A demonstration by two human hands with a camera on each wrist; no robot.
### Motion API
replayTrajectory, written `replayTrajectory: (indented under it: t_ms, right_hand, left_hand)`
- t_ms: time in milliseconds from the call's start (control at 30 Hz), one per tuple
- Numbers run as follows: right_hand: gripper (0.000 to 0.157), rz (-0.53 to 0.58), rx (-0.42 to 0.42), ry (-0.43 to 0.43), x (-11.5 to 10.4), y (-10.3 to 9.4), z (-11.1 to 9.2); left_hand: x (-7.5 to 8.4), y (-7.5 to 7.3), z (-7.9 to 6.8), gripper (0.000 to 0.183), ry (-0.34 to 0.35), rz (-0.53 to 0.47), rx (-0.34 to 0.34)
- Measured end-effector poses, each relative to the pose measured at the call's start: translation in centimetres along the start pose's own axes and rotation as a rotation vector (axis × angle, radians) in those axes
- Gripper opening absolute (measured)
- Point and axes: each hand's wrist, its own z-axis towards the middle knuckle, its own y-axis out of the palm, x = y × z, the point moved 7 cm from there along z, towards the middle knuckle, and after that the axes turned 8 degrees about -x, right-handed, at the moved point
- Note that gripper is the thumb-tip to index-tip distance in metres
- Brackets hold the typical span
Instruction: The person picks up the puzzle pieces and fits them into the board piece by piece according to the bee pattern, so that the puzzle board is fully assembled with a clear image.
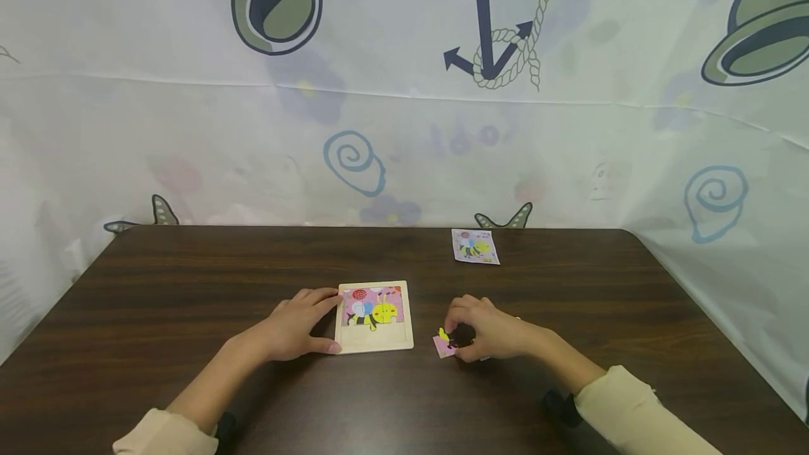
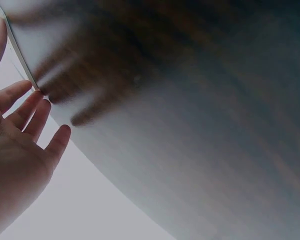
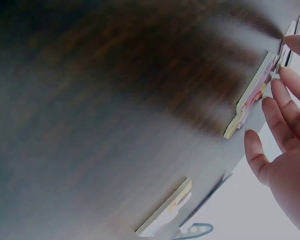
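Note:
A square wooden puzzle board (image 1: 374, 340) lies on the table, its upper part filled with a yellow bee picture on pink. My left hand (image 1: 292, 325) rests at its left edge, thumb low and fingers higher, both touching the rim. In the left wrist view the left hand's fingers (image 2: 38, 117) look fairly straight and spread. To the right of the board, my right hand (image 1: 487, 328) pinches a pink and yellow puzzle piece (image 1: 444, 347) between thumb and fingers, close to the tabletop. Another puzzle piece (image 3: 250, 97) lies under the right hand's fingers, partly hidden in the head view.
A small printed bee picture card (image 1: 475, 247) lies near the table's back edge. One more loose puzzle piece (image 3: 165, 212) lies on the table in the right wrist view. Behind the dark wooden table (image 1: 221, 265) hangs a white printed cloth (image 1: 404, 153).

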Motion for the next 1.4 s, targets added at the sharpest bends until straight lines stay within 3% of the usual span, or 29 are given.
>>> replayTrajectory:
  t_ms: [333, 600, 1033, 1400]
  right_hand:
    - [0.019, -0.045, 0.056, -0.049, -0.7, -0.5, 0.0]
    - [0.021, -0.009, 0.099, -0.067, -1.9, -1.4, 1.0]
    - [0.023, 0.045, 0.093, -0.041, -4.0, -1.2, 4.1]
    - [0.022, -0.015, 0.08, -0.046, -6.0, -0.2, 7.1]
  left_hand:
    - [0.0, 0.0, 0.2, 0.078, -0.005, -0.006, 0.001]
    - [-0.2, 0.1, 0.3, 0.079, -0.02, -0.03, -0.006]
    - [-0.1, 0.0, 0.3, 0.079, -0.012, -0.034, -0.01]
    - [-0.1, 0.0, 0.3, 0.078, -0.002, -0.036, -0.017]
